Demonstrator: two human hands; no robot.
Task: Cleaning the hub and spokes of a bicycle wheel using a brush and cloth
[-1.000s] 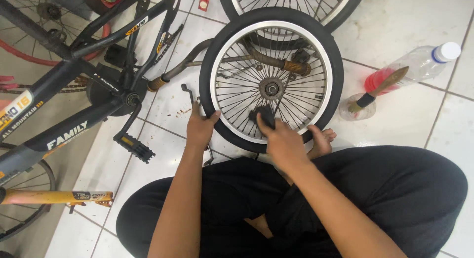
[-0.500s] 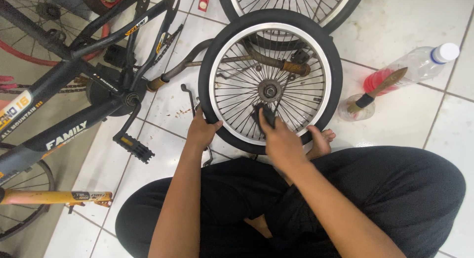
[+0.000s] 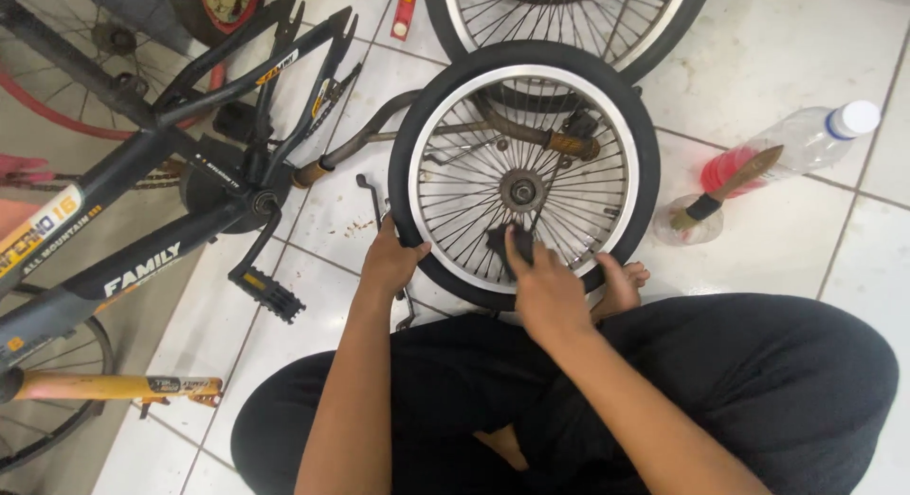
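Observation:
A small bicycle wheel [image 3: 431, 106] with a black tyre, silver rim and thin spokes stands on the white tiled floor in front of my crossed legs. My left hand [image 3: 391, 263] grips the tyre at its lower left edge. My right hand [image 3: 542, 288] presses a small dark cloth [image 3: 500, 240] against the spokes just below the hub [image 3: 522, 190]. A bare foot [image 3: 621, 284] rests against the tyre's lower right.
A black bicycle frame [image 3: 142, 229] with pedal [image 3: 268, 293] lies at the left. A second wheel [image 3: 578, 21] stands behind. A rusty handlebar [image 3: 531, 135] lies behind the spokes. At right, a plastic bottle [image 3: 796, 144] lies by a brush [image 3: 725, 187] in a cup.
My right hand with the cloth has slid upward along the spokes, from the rim toward the hub. My left hand keeps its grip on the tyre.

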